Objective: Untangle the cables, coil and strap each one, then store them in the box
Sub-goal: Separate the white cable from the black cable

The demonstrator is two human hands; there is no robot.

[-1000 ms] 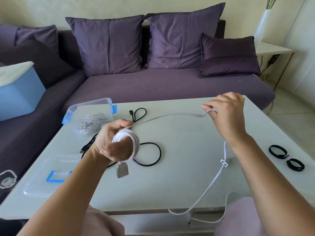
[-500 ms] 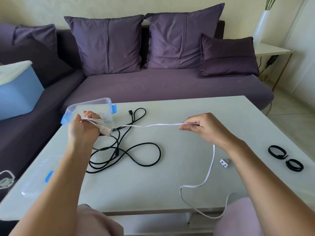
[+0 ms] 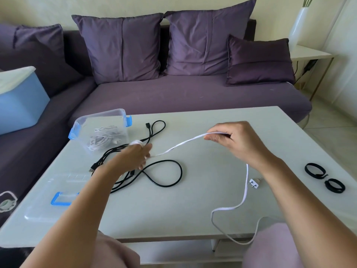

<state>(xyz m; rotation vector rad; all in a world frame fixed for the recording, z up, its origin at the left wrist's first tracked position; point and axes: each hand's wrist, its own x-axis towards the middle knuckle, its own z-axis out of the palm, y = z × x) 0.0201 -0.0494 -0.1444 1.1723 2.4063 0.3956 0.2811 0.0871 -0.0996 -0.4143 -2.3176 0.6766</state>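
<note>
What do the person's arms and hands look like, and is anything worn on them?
Both forearms are bare up to the frame edge: no sleeves, watch or bracelet show. The right hand wears no glove and no visible ring. The left hand is also ungloved, but it is blurred, so a ring cannot be ruled out.

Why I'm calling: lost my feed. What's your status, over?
Left hand grips coiled white cable; right hand pinches its slack. Black cable lies below on table.
</note>
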